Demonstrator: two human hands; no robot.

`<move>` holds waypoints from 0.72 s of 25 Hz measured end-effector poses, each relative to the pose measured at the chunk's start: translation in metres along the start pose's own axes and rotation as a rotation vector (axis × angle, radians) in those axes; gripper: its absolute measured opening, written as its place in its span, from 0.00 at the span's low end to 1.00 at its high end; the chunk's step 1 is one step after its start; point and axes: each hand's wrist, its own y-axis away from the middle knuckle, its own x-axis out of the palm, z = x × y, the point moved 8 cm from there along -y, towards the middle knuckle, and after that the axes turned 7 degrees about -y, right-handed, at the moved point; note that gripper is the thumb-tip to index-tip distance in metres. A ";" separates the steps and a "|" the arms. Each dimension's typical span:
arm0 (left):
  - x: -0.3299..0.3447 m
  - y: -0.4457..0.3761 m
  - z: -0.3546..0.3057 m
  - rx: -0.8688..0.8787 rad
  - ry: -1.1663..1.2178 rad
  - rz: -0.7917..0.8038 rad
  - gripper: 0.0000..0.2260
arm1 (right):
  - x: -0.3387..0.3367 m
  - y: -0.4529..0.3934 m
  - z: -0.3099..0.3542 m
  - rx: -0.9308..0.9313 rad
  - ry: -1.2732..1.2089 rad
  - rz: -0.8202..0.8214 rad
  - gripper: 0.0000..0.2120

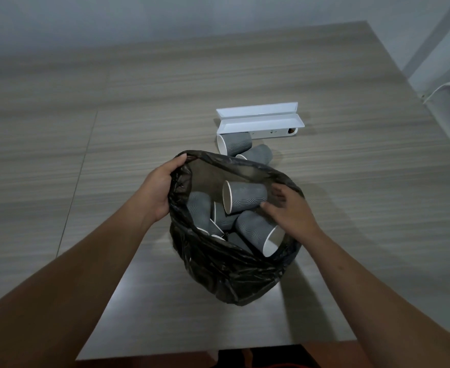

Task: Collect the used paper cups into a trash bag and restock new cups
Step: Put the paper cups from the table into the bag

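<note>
Left hand (pixel 158 191) grips the rim of the black trash bag (pixel 226 272), fingers curled over the crinkled, glossy plastic, holding the mouth wide on the wood-grain tabletop (pixel 112 107). Inside the bag, grey paper cups (pixel 202 213) lie tumbled on their sides, ribbed with a wavy pattern, white inside. Over the opening, one more cup (pixel 245 196) lies sideways, rim to the left, and the right hand (pixel 291 212) is at its base, fingers loosely spread, thumb touching the bottom; whether it truly grips, I cannot tell. Beyond the bag, two more grey cups (pixel 235 146) lie tipped over just in front of a long white plastic tray (pixel 258 120).
</note>
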 end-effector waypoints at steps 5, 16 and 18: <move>-0.021 -0.007 -0.001 0.006 0.067 -0.041 0.18 | -0.050 -0.018 0.040 -0.236 -0.146 -0.296 0.07; -0.041 -0.015 0.011 -0.045 -0.006 -0.088 0.14 | 0.061 -0.161 0.023 -0.432 1.181 0.261 0.32; -0.042 -0.015 0.010 -0.052 -0.023 -0.105 0.13 | 0.059 -0.165 0.015 -0.426 1.234 0.293 0.29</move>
